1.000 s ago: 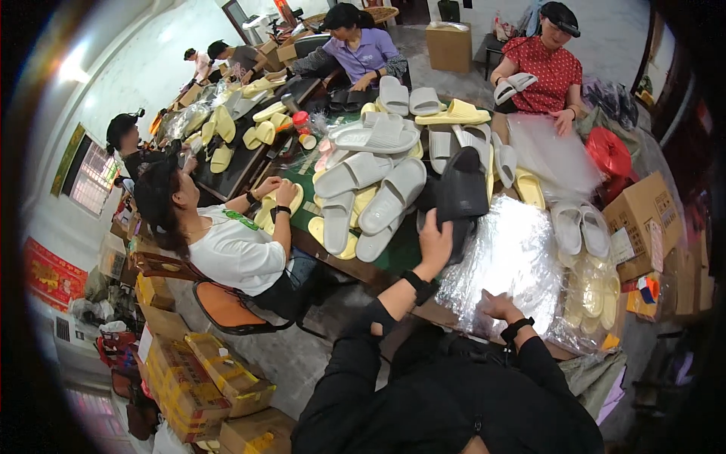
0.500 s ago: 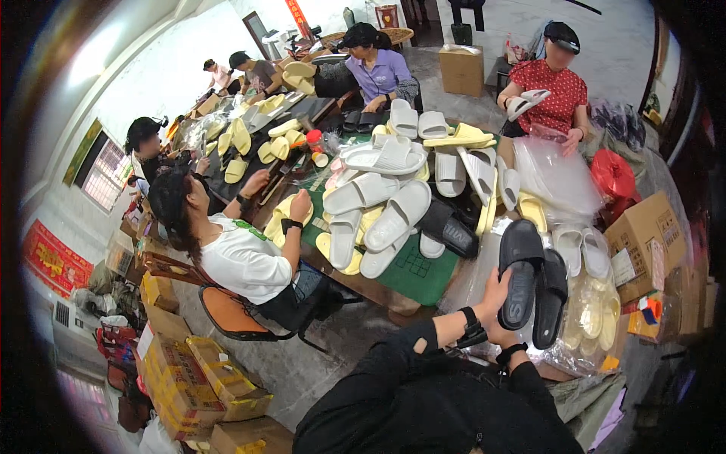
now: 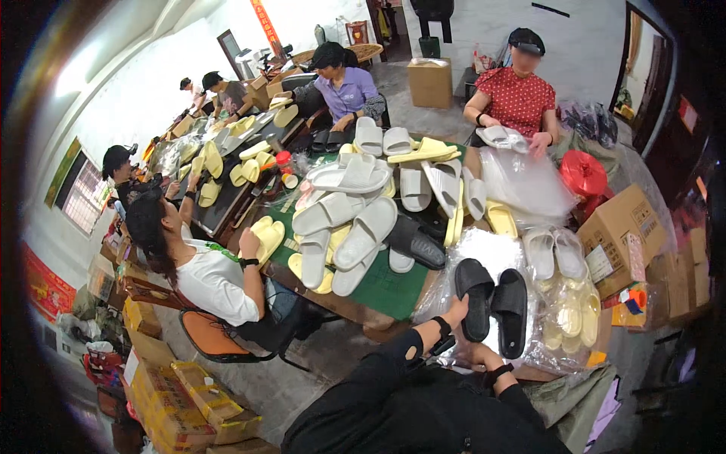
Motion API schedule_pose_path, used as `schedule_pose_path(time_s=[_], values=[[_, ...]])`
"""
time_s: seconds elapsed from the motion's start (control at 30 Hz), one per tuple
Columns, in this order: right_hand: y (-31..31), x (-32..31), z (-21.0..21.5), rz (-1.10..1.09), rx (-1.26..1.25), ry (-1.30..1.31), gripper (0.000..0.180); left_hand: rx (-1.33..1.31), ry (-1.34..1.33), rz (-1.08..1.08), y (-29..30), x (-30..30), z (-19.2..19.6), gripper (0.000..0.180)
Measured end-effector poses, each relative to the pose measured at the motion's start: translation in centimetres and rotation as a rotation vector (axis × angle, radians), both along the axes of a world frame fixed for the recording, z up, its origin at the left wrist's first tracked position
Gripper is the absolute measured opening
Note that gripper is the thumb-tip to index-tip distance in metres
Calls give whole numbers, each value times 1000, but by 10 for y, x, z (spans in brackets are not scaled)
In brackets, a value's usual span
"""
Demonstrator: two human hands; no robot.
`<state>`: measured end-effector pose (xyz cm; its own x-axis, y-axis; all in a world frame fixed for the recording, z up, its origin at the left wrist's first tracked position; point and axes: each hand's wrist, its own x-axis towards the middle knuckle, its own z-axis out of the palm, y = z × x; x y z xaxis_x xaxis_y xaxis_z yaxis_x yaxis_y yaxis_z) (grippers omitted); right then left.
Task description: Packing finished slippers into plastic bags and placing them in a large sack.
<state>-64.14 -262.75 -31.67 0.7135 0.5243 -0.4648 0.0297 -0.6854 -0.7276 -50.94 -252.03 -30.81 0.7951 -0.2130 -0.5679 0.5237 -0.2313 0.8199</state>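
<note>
Just beyond both hands (image 3: pixel 463 333), black slides (image 3: pixel 491 306) lie.

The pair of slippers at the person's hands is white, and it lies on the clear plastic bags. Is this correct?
Not quite. In the head view the pair of slippers at the left hand and right hand is black, not white. It does lie on the clear plastic bags.

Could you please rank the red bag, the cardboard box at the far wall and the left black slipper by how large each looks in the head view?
1. Left black slipper, longest, though nearest the camera.
2. Red bag and cardboard box look alike; the box stands farther off, so I would not rank them.
</note>
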Motion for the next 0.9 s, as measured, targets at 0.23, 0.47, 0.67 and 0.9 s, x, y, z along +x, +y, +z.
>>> schedule_pose_path(time_s=[0.23, 0.47, 0.67, 0.9], values=[[3, 5, 120, -515, 93, -85, 38, 312, -72, -352, 30, -13, 26, 86], [-78, 31, 102, -1435, 195, -649, 68, 756, -872, -605, 17, -70, 90, 60], [-109, 23, 96, -1690, 106, -586, 67, 743, -956, -1176, 25, -99, 71, 48], [-107, 28, 122, -1742, 101, -665, 63, 723, -842, -1276, 40, -92, 51, 55]])
